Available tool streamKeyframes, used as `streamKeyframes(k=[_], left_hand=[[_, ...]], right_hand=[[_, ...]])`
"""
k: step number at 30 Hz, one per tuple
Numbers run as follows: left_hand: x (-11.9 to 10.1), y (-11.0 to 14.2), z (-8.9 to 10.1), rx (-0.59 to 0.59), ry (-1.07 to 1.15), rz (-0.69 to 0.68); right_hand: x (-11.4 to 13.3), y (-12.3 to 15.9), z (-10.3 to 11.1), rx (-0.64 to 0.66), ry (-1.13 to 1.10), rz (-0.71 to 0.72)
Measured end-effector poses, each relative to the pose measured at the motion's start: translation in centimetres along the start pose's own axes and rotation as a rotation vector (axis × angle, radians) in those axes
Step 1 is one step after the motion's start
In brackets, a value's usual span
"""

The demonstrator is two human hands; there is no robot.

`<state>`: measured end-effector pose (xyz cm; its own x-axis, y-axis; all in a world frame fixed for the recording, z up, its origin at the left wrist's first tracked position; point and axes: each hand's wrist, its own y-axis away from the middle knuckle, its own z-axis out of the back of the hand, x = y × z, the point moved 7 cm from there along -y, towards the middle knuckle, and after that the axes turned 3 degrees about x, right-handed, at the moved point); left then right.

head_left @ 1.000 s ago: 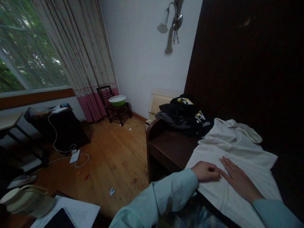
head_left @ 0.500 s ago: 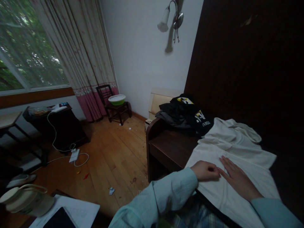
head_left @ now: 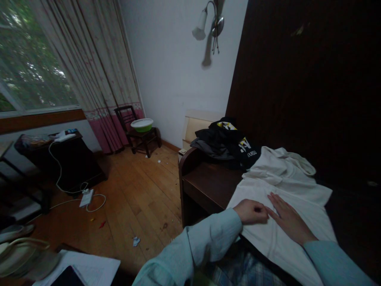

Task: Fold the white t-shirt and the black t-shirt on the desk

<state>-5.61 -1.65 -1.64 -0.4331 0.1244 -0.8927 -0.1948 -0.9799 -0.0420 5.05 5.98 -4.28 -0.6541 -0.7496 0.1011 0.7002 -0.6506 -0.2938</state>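
A white T-shirt [head_left: 279,238] is spread over the dark wooden seat and toward my lap, its upper part rumpled near the collar. My left hand [head_left: 252,211] rests on the shirt's left side with fingers curled in a loose fist; whether cloth is caught in it is hidden. Flat on the shirt lies my right hand [head_left: 291,219], fingers stretched out, its thumb touching the left hand's fingers. Beyond the T-shirt, a heap of dark clothes [head_left: 220,145] with white and yellow print sits against the seat's far end.
The wooden seat [head_left: 211,180] has a curved armrest at its far end. A basin [head_left: 143,126] stands on a small chair [head_left: 139,137] by the curtain. A power strip [head_left: 87,198] lies on the floor. At lower left are papers [head_left: 98,264] and a beige jug [head_left: 28,260].
The whole scene has shifted slightly left as my head turned a little to the right. Both hands keep about the same pose and place on the T-shirt.
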Motion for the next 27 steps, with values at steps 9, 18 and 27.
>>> streamKeyframes(k=[9, 18, 27], left_hand=[[-0.9, 0.3, 0.5, -0.046, 0.025, -0.038], [-1.5, 0.5, 1.0, -0.065, -0.012, -0.078], [-2.0, 0.6, 1.2, -0.058, -0.023, -0.11]], right_hand=[[2.1, -0.2, 2.0, 0.107, 0.015, -0.079], [3.3, -0.2, 3.0, 0.241, 0.034, -0.137], [3.6, -0.2, 3.5, 0.248, 0.045, -0.145]])
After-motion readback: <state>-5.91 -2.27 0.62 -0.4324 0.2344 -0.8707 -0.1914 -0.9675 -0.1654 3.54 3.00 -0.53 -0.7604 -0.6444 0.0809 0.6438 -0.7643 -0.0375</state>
